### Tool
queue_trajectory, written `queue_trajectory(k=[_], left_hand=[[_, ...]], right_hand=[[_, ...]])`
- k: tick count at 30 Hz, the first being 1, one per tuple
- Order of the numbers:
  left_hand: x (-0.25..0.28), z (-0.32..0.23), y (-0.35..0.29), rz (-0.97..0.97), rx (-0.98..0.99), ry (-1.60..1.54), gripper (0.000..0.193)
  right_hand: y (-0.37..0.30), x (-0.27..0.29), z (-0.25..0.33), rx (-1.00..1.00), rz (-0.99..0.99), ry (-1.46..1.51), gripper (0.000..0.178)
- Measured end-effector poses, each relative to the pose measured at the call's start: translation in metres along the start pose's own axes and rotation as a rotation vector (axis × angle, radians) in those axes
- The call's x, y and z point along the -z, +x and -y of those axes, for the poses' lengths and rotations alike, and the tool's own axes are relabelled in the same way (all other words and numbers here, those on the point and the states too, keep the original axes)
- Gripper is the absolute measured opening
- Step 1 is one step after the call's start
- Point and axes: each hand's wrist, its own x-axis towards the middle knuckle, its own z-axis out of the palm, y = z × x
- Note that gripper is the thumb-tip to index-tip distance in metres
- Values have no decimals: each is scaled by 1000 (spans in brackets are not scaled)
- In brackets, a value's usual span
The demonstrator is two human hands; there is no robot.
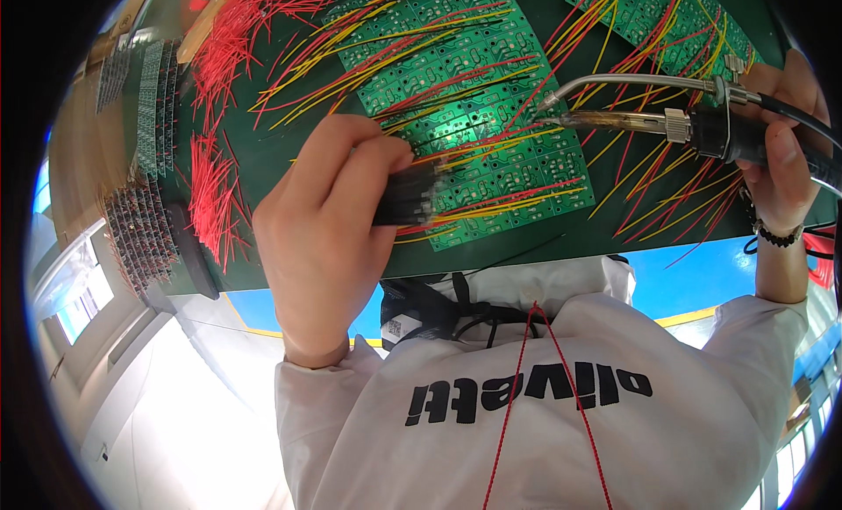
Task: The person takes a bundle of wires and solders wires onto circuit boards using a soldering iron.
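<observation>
My left hand (324,212) is closed around a bundle of black wires (408,196), their pale ends pointing right over a green circuit board panel (526,172). Between its thumb and fingertips, the exact grip is partly hidden. My right hand (783,155) grips a soldering iron (623,121) by its dark handle. Clamped to the iron, a curved metal feed tube (631,78) ends close to the iron's tip, above the panel's right part. Rows of red, yellow and black wires stick out from the panel. A bright light spot falls on its middle.
A second wired panel (688,23) lies at the far right. Loose red wires (215,190) are heaped on the left of the dark green mat (500,257). Stacks of boards (156,106) stand beyond them at the left edge. A black cable (798,115) trails off right.
</observation>
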Motion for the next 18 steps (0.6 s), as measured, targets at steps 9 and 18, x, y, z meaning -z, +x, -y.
queue_trajectory(k=[9, 18], left_hand=[[-5, 9, -5, -78, 146, -378, 27], [-14, -8, 0, -258, -40, -427, 21]], right_hand=[[-4, 8, -7, -12, -104, 69, 33], [-8, 3, -6, -50, -191, 97, 27]])
